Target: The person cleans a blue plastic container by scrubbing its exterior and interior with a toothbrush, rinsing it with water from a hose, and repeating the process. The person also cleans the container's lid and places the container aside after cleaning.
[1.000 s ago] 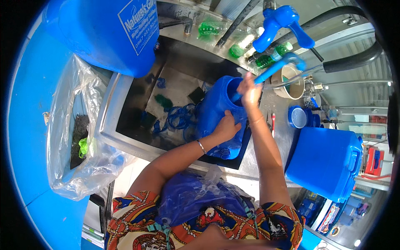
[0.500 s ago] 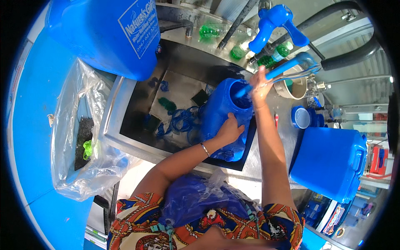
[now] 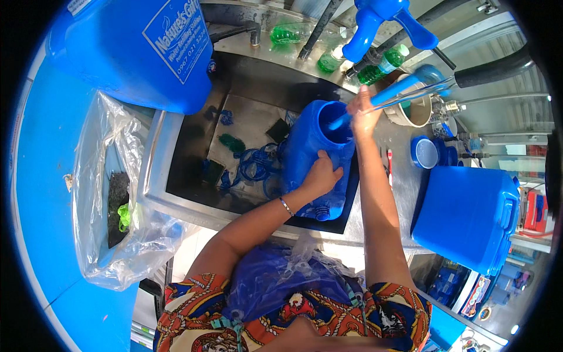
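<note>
Right hand (image 3: 365,114) with its grip wrapped round a long blue rod (image 3: 394,92), one end inside the blue plastic jug (image 3: 302,149)!
And there's the jug in the rectangular metal sink (image 3: 249,111), left hand (image 3: 319,177) laid on its side; from here I can't tell whether that grip closes. Right of the sink, a boxy blue plastic container (image 3: 460,214).

We seem to be in the washing corner of a business, perhaps a water shop: we see a deep steel sink (image 3: 154,161) holding a blue container (image 3: 302,149), big blue jugs (image 3: 460,217) on either side, bottles (image 3: 370,74), and thick dark pipes (image 3: 495,73) beyond.
</note>
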